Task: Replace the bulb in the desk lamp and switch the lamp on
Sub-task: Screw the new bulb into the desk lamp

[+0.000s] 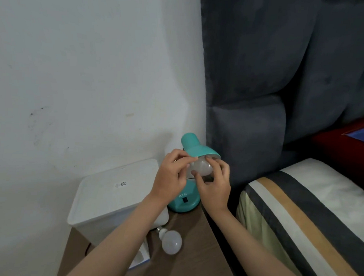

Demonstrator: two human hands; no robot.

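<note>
A teal desk lamp stands on the bedside table, its shade [194, 146] tilted toward me and its round base [185, 201] showing a black switch [184, 199]. A frosted white bulb [201, 166] sits in the mouth of the shade. My right hand [213, 185] curls its fingers around that bulb from below and the right. My left hand [171, 175] pinches the rim of the shade on the left side. A second white bulb [170, 240] lies loose on the table, nearer to me.
A white lidded plastic box [113, 197] fills the left of the brown table [194, 241]. A small white and blue carton [140, 258] lies under my left forearm. The grey padded headboard [261, 99] and striped bedding [308, 214] are close on the right; a white wall is behind.
</note>
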